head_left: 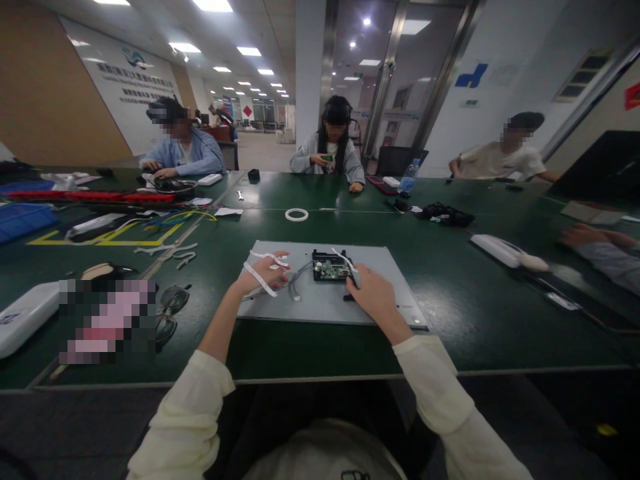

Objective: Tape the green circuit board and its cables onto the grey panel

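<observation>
A light grey board [320, 310] lies on the green table in front of me. On it sits a small black case with an exposed green circuit board [330, 269]; a grey cable [295, 283] runs out from its left side. My left hand [263, 273] is over the board's left part, fingers apart, with white strips [260, 279] lying across it. At the case's right edge, the fingers of my right hand [374, 292] are closed around something greyish that I cannot make out. Another white strip [343, 257] crosses the case's top right.
A roll of white tape [297, 215] lies beyond the board. Sunglasses [173, 310], a white case [30, 317] and loose white strips [170, 250] are to the left. A white device [495, 250] lies right. Several people sit around the table; a bottle [410, 177] stands far off.
</observation>
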`<state>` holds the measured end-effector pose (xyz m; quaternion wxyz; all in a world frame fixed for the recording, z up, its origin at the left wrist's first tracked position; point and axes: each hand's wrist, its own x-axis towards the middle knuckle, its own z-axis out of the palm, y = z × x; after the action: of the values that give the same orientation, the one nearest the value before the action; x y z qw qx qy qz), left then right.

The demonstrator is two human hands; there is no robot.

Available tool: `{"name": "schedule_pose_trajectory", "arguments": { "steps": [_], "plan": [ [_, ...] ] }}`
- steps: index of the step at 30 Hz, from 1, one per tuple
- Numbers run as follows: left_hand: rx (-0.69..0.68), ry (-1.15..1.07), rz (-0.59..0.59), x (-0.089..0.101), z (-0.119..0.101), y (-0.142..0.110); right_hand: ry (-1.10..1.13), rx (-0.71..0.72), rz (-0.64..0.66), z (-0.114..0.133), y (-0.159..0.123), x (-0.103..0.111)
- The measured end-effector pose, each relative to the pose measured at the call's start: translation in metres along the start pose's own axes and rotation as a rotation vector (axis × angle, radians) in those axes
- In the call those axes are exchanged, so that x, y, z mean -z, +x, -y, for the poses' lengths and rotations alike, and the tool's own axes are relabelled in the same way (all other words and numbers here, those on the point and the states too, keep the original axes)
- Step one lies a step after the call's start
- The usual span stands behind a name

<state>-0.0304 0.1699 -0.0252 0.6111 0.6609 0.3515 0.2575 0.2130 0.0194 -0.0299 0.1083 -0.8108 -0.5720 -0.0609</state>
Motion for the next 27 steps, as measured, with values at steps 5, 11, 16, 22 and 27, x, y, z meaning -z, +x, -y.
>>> {"name": "schedule_pose_trajectory", "arguments": {
  "steps": [5, 11, 16, 22, 27],
  "plan": [
    [0.001, -0.003, -0.027, -0.001, 0.001, 0.001, 0.143, 0.208, -0.058, -0.004, 0.000, -0.005],
    [0.036, 0.084, -0.034, -0.003, 0.000, 0.000, 0.134, 0.361, 0.004, -0.004, 0.000, -0.013],
    [0.053, 0.139, -0.024, -0.008, -0.009, -0.007, 0.121, 0.400, 0.103, -0.002, 0.003, -0.013],
    [0.097, 0.108, -0.051, -0.009, -0.011, -0.005, 0.133, 0.411, 0.097, -0.002, 0.003, -0.012],
    [0.083, 0.112, -0.064, -0.010, -0.007, -0.003, 0.147, 0.406, 0.089, -0.001, 0.001, -0.011]
  ]
}}
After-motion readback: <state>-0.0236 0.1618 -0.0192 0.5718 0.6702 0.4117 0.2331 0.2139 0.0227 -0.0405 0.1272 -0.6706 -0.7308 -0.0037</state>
